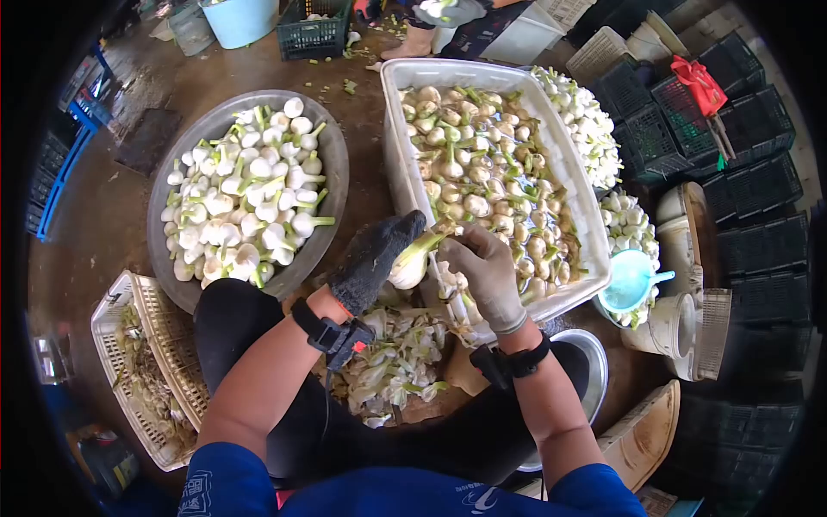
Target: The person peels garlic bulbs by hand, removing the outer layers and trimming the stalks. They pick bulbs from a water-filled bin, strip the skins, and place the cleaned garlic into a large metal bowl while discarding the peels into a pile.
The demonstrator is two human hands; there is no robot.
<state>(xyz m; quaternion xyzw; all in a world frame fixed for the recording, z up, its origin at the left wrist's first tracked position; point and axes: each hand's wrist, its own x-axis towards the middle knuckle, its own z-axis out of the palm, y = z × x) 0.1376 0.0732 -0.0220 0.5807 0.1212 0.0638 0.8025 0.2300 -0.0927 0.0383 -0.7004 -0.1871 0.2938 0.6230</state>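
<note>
My left hand (375, 263), in a dark glove, is closed around a garlic bulb (408, 269) with a green stem. Close beside it, my right hand (487, 277) wears a pale glove, its fingers bent together at the stem and loose outer leaves; exactly what they pinch is too small to tell. Below both hands lies a pile of peeled leaves (392, 358) between my legs. The white tub (401, 164) at the upper right holds unpeeled bulbs in water. On the left, a round metal basin (334, 172) is heaped with clean white bulbs.
White baskets (155, 345) with stalk waste stand at lower left. Garlic heaps (581, 121) and a light blue strainer (627, 280) are right of the tub, with buckets (663, 327) and dark crates (758, 258) farther right. Another person's legs (413, 41) are behind the tub.
</note>
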